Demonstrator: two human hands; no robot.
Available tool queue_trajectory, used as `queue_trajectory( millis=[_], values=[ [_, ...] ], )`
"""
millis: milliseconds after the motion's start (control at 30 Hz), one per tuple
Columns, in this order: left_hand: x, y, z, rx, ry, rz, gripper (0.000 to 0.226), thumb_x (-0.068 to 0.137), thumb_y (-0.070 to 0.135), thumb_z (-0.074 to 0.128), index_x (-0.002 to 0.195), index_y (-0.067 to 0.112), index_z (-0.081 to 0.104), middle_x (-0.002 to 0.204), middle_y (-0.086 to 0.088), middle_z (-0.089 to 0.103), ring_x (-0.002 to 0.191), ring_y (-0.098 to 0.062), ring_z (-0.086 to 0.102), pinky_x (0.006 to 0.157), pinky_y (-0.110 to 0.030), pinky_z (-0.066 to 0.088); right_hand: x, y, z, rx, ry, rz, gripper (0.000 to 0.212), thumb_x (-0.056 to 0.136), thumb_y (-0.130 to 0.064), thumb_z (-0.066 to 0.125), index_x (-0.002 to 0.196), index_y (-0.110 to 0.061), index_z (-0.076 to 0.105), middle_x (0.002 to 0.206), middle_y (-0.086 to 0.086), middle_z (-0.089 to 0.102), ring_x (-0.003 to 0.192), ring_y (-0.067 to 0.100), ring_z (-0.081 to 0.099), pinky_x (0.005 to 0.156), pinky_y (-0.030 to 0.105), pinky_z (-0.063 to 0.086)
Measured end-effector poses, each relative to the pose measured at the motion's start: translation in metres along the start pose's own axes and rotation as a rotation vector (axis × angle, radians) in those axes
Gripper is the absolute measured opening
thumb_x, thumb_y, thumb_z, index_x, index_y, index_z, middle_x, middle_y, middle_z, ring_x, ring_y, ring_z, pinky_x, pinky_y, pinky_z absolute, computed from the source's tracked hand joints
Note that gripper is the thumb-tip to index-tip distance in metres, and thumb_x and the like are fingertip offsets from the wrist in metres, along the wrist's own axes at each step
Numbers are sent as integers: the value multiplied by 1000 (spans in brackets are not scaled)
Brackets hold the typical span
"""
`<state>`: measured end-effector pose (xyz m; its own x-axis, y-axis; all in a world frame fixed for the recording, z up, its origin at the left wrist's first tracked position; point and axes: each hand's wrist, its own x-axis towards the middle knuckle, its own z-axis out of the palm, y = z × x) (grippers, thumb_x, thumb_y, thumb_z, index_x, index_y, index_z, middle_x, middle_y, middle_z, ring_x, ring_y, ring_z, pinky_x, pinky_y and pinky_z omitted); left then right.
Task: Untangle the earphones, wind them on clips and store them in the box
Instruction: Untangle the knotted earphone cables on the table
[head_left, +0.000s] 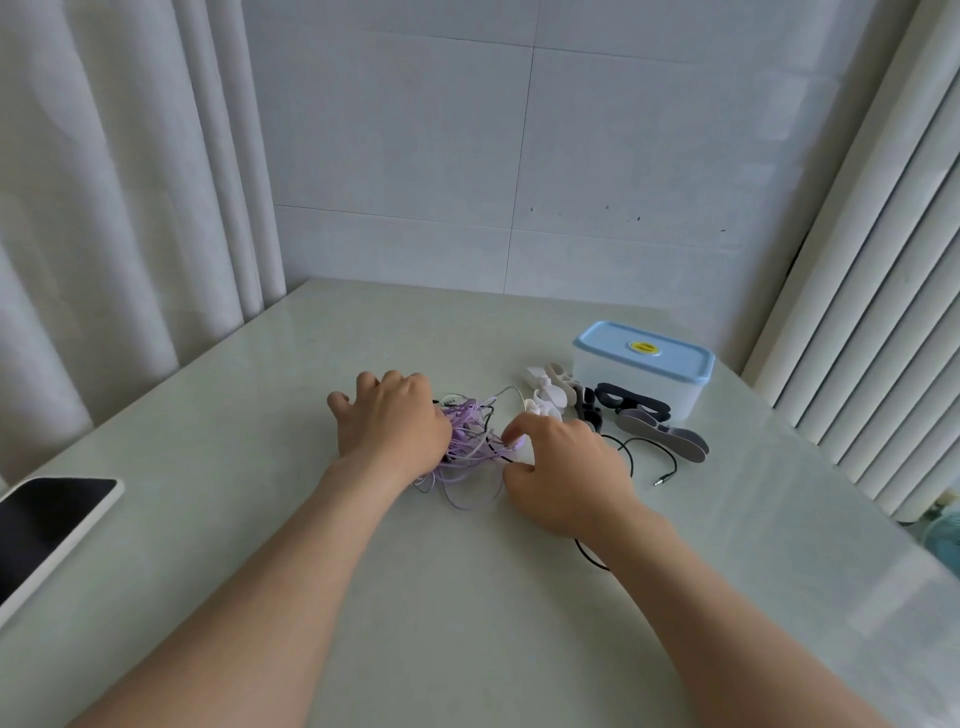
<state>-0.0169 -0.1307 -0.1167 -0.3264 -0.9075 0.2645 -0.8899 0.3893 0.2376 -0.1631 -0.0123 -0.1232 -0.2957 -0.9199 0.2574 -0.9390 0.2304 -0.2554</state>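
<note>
Curtains (104, 208) in pale folds hang at the far left, and below them a dark-screened tablet in a white frame (47, 525) lies at the left edge of the pale glossy surface (260, 415). Next, the left hand (389, 421) rests palm-down, fingers spread, on a tangled heap of lilac, white and black earphone cables (467, 447) at the middle of the surface. Just right of the heap, the right hand (566, 478) pinches a strand between thumb and forefinger. A black cable with a metal jack plug (660, 480) trails out past it. Further right lie white, grey and black winder clips (613, 410), touching one another, just beside a translucent plastic box with a closed light-blue lid (644, 371).
</note>
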Motion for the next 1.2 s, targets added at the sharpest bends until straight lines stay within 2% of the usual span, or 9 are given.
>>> queue_trajectory(
  millis=[267, 433, 567, 633, 800, 867, 1000, 1100, 1200],
  values=[
    [2, 1, 4, -119, 156, 39, 14, 99, 33, 57, 102, 32, 71, 115, 0, 54, 115, -31, 47, 93, -45, 36, -2, 4, -6, -21, 38, 62, 32, 87, -26, 55, 116, -34, 64, 76, -10, 45, 81, 27, 54, 69, 34, 42],
    [7, 1, 4, -324, 392, 235, 4, 94, 27, 74, 94, 29, 78, 119, 1, 58, 111, -28, 50, 91, -43, 42, -1, 7, -8, 19, 117, 121, 19, 87, -30, 57, 98, -29, 72, 88, -2, 67, 85, 28, 64, 71, 35, 53],
    [8, 5, 3, -411, 547, 389, 5, 92, 27, 78, 97, 26, 80, 114, 0, 56, 101, -26, 45, 88, -41, 45, 5, 7, -10, 145, 429, 4, 10, 87, -20, 66, 88, -20, 75, 89, -2, 65, 79, 19, 63, 74, 33, 51],
    [7, 12, -1, -492, 590, 445, 7, 95, 23, 75, 101, 21, 78, 107, 1, 58, 99, -23, 46, 87, -35, 43, 5, 2, -14, 344, 606, -30, 9, 89, -13, 67, 94, -20, 71, 88, -7, 66, 79, 6, 62, 74, 19, 48],
    [-1, 25, -8, -728, 489, 495, 5, 100, 16, 63, 100, 17, 67, 95, 8, 67, 96, -18, 59, 84, -33, 47, 0, -10, -19, 616, 589, 5, 17, 95, -31, 68, 110, -28, 62, 88, -10, 69, 79, 7, 68, 70, 22, 51],
    [-5, 29, -8, -783, 428, 470, 5, 102, 18, 61, 103, 20, 66, 91, 13, 70, 96, -14, 65, 78, -28, 47, 2, -9, -19, 634, 558, -14, 3, 95, -28, 70, 97, -27, 71, 75, -10, 70, 71, 10, 69, 68, 25, 51],
    [-1, 32, -8, -983, 379, 350, 6, 105, 17, 58, 106, 18, 63, 86, 10, 70, 85, -5, 69, 72, -21, 48, 7, -5, -18, 648, 518, 6, 16, 96, -22, 70, 79, -24, 73, 72, -10, 70, 67, 11, 68, 66, 25, 48],
    [3, 24, -4, -818, 443, 389, 7, 103, 11, 56, 106, 16, 60, 91, 9, 62, 83, -7, 60, 76, -28, 47, 10, -1, -18, 847, 516, 112, 16, 104, -23, 61, 92, -23, 71, 77, -7, 75, 74, 14, 71, 73, 37, 56],
    [3, 20, 3, -339, 558, 400, 29, 88, -3, 62, 106, 20, 59, 103, 0, 53, 96, -26, 54, 77, -38, 32, 12, 3, -21, 987, 532, 159, 16, 106, -21, 59, 95, -21, 70, 71, 1, 75, 70, 15, 70, 72, 35, 52]
  ],
)
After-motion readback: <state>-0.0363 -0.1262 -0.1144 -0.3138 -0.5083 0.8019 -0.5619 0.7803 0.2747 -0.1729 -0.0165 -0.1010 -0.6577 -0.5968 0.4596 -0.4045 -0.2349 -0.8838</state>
